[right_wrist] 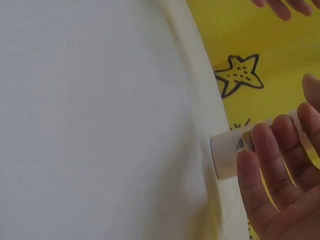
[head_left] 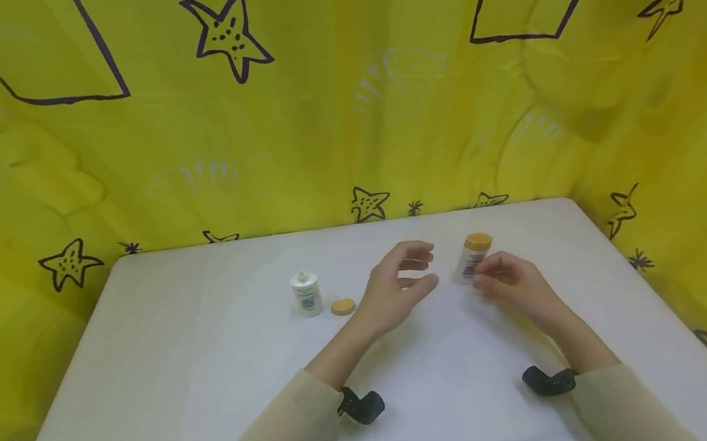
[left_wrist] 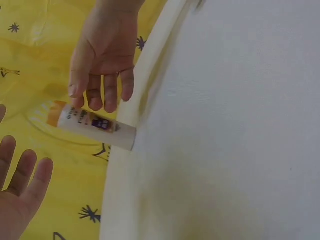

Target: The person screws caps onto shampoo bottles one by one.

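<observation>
A white bottle with an orange cap (head_left: 470,264) stands on the right part of the table. Beside it is my right hand (head_left: 513,285), its relaxed fingers at the bottle's near side; whether they touch it I cannot tell. The right wrist view shows these fingers (right_wrist: 272,160) partly covering the bottle (right_wrist: 227,155). To the left of that bottle, my left hand (head_left: 397,286) hovers with thumb and fingers apart, holding nothing. A second white bottle (head_left: 307,296) stands uncapped further left, its nozzle showing. Next to it lies an orange cap (head_left: 343,306).
The table (head_left: 217,405) has a white cover with a few creases near the front. Yellow curtain-like sheeting (head_left: 314,135) with drawn stars surrounds its back and sides. Dark wrist cameras (head_left: 361,405) sit on both forearms.
</observation>
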A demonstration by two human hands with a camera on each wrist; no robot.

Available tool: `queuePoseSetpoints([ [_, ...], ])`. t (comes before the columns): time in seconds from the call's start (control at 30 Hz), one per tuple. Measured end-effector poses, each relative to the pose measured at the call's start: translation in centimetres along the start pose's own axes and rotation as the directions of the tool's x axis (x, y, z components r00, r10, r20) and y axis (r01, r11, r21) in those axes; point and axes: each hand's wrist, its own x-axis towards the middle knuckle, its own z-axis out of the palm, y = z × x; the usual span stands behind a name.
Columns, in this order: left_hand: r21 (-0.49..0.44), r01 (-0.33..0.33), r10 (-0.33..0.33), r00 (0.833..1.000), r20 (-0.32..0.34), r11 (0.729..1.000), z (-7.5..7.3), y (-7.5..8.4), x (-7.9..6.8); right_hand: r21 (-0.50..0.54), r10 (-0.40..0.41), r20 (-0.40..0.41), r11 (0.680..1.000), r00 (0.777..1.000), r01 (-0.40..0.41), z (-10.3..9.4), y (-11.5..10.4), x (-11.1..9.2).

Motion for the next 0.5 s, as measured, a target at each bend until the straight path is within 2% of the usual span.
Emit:
queuePoseSetpoints([
  [0.13,0.003,-0.048,0.048,0.999,-0.012,0.999,-2.0,1.6,-1.3,-0.031,-0.074,0.044,0.997,0.996,0.075,1.5,-1.3,0.1],
  [0.27,0.011,-0.098,0.099,0.993,-0.065,0.995,-4.4,2.7,-2.8,-0.086,-0.142,0.113,0.985,0.983,0.152,3.6,-2.7,0.5],
  [0.4,0.002,-0.157,0.156,0.979,-0.129,0.988,-6.6,3.2,-4.5,-0.091,-0.171,0.171,0.978,0.97,0.188,5.7,-3.9,0.7],
  [0.5,0.008,-0.168,0.167,0.972,-0.164,0.986,-8.1,3.5,-5.8,-0.086,-0.187,0.202,0.974,0.961,0.208,7.3,-4.7,0.7],
])
